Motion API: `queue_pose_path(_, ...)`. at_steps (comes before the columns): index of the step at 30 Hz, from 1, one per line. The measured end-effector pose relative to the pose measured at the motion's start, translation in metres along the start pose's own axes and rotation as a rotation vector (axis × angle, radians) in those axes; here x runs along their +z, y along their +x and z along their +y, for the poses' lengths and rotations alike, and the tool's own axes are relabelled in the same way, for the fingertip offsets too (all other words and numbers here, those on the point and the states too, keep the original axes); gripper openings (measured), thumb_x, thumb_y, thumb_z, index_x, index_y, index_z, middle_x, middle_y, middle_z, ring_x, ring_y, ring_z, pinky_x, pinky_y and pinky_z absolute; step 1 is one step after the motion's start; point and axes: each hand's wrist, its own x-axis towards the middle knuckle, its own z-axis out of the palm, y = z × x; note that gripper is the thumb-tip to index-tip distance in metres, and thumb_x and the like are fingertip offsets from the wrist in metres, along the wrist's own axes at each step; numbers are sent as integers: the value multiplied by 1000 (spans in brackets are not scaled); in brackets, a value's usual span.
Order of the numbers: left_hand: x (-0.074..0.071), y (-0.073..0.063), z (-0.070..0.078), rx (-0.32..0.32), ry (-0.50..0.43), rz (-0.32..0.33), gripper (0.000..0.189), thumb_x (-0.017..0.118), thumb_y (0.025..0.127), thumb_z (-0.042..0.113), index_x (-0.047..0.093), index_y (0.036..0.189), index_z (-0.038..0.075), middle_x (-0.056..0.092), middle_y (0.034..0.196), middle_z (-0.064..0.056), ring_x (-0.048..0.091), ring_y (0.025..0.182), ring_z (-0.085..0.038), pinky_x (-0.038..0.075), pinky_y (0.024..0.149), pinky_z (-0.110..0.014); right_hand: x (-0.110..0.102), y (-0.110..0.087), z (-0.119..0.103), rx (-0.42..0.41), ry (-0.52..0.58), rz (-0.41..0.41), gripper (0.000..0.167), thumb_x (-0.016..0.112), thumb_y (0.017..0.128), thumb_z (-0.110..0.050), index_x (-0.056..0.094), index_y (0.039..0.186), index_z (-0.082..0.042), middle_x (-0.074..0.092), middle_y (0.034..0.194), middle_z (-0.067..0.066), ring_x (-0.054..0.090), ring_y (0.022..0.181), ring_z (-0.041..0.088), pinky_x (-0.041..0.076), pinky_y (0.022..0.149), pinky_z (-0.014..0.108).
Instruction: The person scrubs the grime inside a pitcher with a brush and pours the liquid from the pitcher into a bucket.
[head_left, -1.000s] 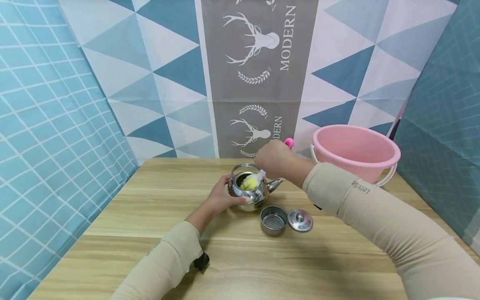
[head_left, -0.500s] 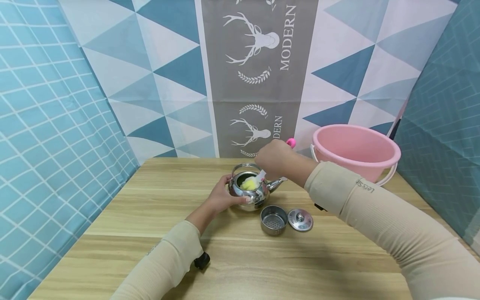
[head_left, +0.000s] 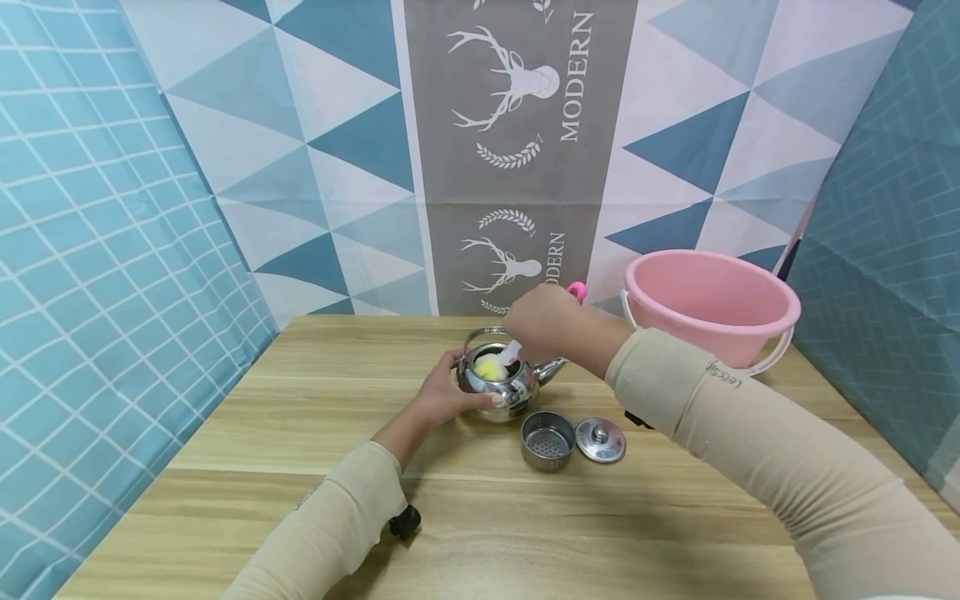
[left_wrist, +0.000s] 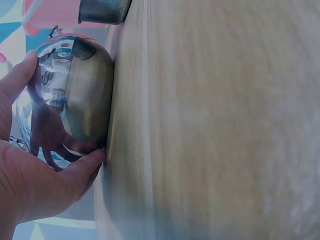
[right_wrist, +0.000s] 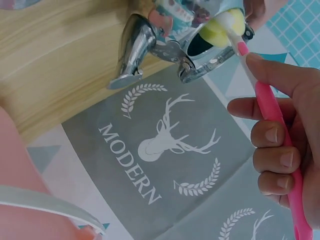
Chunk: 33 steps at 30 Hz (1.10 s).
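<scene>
A shiny metal teapot [head_left: 516,400] stands uncovered on the wooden table, its spout to the right and its loop handle raised. My left hand [head_left: 439,395] grips the left side of its body; in the left wrist view the thumb and fingers spread round the round belly. My right hand [head_left: 551,320] holds a sponge brush by its pink handle [right_wrist: 269,102], fingers curled round it. The yellow-and-white sponge head [head_left: 491,367] sits in the teapot's mouth, towards its left side. Whether it touches the inner wall I cannot tell.
In front of the teapot lie a perforated metal strainer cup [head_left: 545,462] and, beside it, the round lid [head_left: 602,442] with its knob up. A pink bucket [head_left: 686,336] with a white handle stands at the back right. Patterned sheets hang behind and at both sides of the table [head_left: 300,417].
The right hand and brush have shifted slightly left and down, and the sponge head has moved left within the teapot's mouth. The left hand and teapot stay in place.
</scene>
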Motion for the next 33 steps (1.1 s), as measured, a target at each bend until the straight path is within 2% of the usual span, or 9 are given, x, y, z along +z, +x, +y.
queue_pose_path(8, 0, 0, 1, 1, -2, 0, 99, 94, 62, 21, 38, 144, 10, 43, 146, -12, 28, 141, -32, 17, 116, -51, 4, 3, -2, 33, 9, 44, 16, 67, 87, -32, 66, 81, -17, 59, 72, -2, 56, 66, 17, 52, 56, 37)
queue_pose_path(14, 2, 0, 2, 4, 3, 8, 98, 94, 62, 19, 39, 143, 10, 44, 145, -12, 29, 141, -32, 17, 116, -51, 3, 5, -4, 39, -48, 74, 9, 68, 85, -24, 65, 79, -18, 58, 71, -3, 55, 65, 16, 52, 57, 36)
queue_pose_path(17, 2, 0, 2, 8, 5, 7, 98, 94, 62, 19, 39, 143, 9, 44, 144, -12, 29, 141, -32, 17, 116, -52, 3, 4, -4, 45, -78, 66, 3, 66, 86, -20, 68, 83, -19, 58, 71, -4, 55, 65, 15, 51, 56, 35)
queue_pose_path(20, 2, 0, 3, 10, 6, 5, 99, 94, 62, 20, 39, 143, 9, 44, 145, -12, 29, 141, -33, 17, 116, -52, 2, 3, -4, 53, -101, 59, 4, 65, 87, -19, 68, 85, -19, 57, 70, -5, 54, 64, 14, 50, 54, 32)
queue_pose_path(24, 1, 0, 4, 11, 5, 5, 99, 94, 62, 20, 39, 143, 10, 44, 144, -11, 29, 141, -33, 17, 116, -52, 2, 3, -4, 60, -130, 65, 5, 64, 85, -17, 65, 80, -18, 54, 66, -5, 52, 62, 14, 48, 52, 30)
queue_pose_path(33, 0, 1, 1, 7, -13, 4, 99, 94, 61, 20, 40, 143, 10, 45, 144, -12, 29, 141, -32, 15, 116, -53, 3, 0, -2, 51, -129, 52, 13, 65, 79, -11, 60, 72, -20, 55, 67, -5, 51, 61, 15, 50, 54, 32)
